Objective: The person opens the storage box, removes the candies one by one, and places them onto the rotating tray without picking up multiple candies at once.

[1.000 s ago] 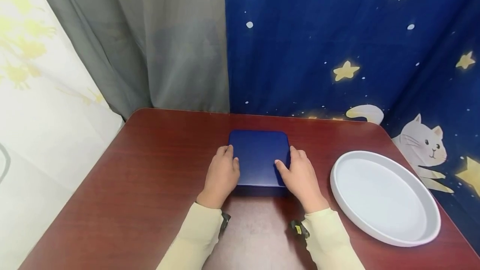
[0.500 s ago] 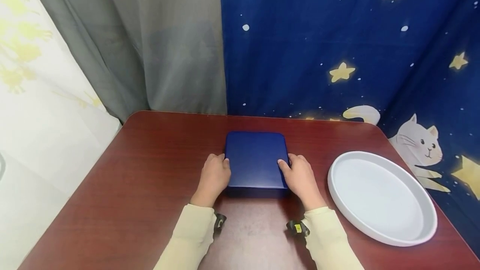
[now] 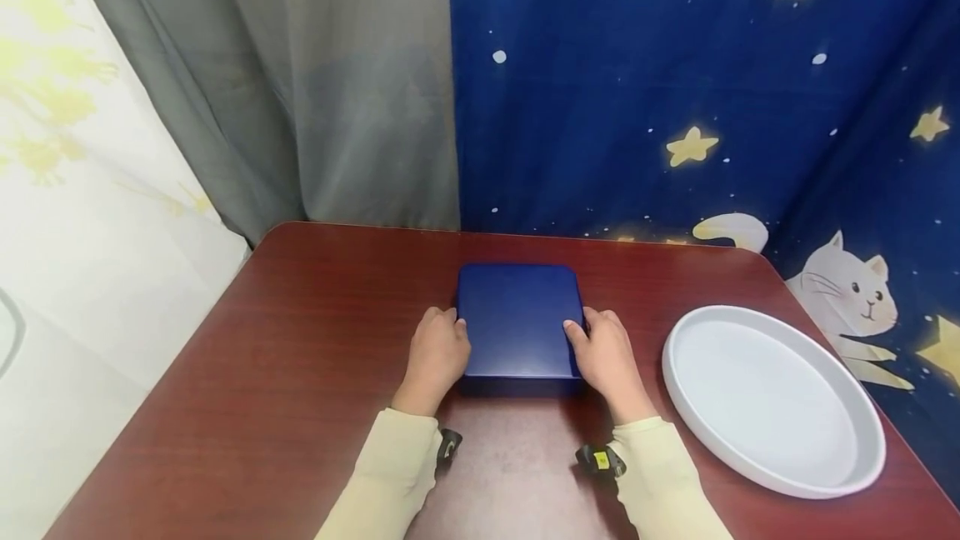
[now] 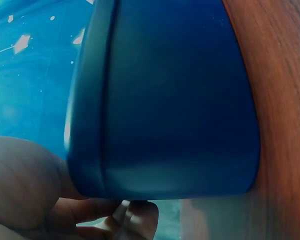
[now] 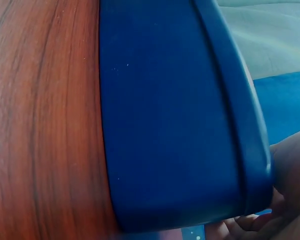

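A dark blue flat box (image 3: 517,322) with a lid lies on the red-brown table (image 3: 300,357), near its middle. My left hand (image 3: 437,354) grips the box's left side, thumb on the lid's edge. My right hand (image 3: 606,354) grips the right side the same way. The left wrist view shows the blue box (image 4: 165,105) close up with my left hand (image 4: 45,195) at its lower corner. In the right wrist view the box (image 5: 175,115) fills the frame, with the fingers (image 5: 290,165) of my right hand at the lid's edge.
A large round white tray (image 3: 772,398) sits on the table to the right of the box. Grey and star-patterned blue curtains hang right behind the table's far edge. The table's left half is bare wood.
Both hands have slid back along the box's sides toward its near corners, fingers curling onto the lid's edges. The box has stayed where it was.
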A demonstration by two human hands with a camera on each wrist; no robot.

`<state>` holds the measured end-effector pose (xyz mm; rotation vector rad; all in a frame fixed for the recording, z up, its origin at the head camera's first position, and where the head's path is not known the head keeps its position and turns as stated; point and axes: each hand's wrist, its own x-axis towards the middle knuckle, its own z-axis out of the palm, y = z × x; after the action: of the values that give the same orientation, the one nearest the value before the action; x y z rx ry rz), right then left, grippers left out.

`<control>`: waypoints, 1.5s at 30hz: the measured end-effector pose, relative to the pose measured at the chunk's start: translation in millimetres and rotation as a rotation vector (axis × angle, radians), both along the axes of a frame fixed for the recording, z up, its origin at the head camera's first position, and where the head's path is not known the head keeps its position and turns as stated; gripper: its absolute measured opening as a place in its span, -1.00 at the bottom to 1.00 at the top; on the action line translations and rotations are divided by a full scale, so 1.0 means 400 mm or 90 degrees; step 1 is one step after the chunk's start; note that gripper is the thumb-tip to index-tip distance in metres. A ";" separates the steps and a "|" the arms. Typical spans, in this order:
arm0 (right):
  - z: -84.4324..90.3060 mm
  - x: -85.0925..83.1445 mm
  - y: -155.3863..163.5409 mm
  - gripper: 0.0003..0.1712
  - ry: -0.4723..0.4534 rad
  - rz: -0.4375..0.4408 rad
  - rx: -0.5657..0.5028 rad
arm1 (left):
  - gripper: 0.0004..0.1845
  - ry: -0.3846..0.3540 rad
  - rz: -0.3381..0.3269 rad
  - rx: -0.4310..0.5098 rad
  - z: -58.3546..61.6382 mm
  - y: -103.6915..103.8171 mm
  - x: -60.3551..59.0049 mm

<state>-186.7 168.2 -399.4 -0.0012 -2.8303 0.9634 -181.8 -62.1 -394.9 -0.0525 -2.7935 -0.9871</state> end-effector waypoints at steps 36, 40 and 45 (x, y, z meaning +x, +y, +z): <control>0.144 0.066 0.040 -0.71 0.107 -0.045 -0.107 | -0.75 0.070 0.007 0.120 0.109 -0.026 0.037; 0.152 0.072 0.046 -0.76 0.151 -0.049 -0.110 | -0.79 0.122 0.003 0.142 0.126 -0.025 0.048; 0.157 0.075 0.054 -0.76 0.144 -0.038 -0.179 | -0.82 0.174 0.013 0.171 0.135 -0.020 0.053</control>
<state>-156.9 189.6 -336.4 -0.0074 -2.4579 1.2516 -160.4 -70.3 -340.7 -0.1128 -2.3934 -1.2385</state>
